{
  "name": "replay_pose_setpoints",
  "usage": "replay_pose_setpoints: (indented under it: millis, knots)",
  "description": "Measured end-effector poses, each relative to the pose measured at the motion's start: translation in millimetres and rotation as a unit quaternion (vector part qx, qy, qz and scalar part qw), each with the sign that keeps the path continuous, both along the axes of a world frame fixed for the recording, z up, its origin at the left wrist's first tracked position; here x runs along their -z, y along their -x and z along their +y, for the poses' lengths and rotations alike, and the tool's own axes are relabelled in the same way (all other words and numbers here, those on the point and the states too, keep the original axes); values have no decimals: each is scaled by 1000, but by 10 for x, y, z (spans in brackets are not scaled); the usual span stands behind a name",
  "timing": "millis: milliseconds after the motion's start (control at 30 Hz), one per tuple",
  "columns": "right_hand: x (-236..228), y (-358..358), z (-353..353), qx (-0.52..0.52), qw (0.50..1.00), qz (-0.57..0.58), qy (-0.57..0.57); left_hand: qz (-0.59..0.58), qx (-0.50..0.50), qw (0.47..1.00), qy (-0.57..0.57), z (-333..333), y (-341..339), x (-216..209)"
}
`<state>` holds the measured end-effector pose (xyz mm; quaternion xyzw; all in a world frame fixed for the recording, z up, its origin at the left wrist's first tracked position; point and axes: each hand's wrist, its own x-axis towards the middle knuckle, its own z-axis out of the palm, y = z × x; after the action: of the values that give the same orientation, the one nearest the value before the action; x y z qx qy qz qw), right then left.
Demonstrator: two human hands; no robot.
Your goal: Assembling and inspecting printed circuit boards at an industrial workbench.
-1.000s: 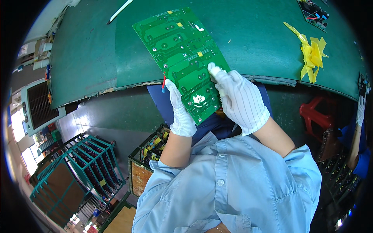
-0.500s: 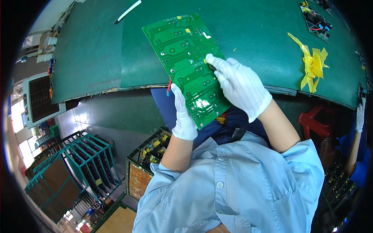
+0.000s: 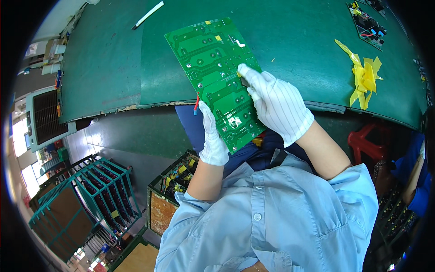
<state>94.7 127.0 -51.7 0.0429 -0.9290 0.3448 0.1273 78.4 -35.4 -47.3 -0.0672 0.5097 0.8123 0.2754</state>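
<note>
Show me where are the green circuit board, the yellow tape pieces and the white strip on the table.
green circuit board (image 3: 213, 59): head view, on its bare upper middle.
yellow tape pieces (image 3: 365, 75): head view, on the middle of the crumpled bunch.
white strip (image 3: 148, 14): head view, on its middle.

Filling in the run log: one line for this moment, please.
left hand: grips circuit board edge | right hand: fingertips on board | yellow tape: on bench

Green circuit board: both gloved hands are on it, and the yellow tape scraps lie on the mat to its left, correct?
Not quite. The head view shows the yellow tape scraps to the right of the green circuit board. The left hand and right hand are on it.
</note>
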Motion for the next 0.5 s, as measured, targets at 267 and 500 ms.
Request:
replay_pose_setpoints:
  millis: [267,500]
  knots:
    - [63,392,276,-64,965,15,253,-13,-4,1000,-17,-4,10,20]
    - [-10,773,174,-21,1000,22,-5,-54,31,996,-71,-27,20,118]
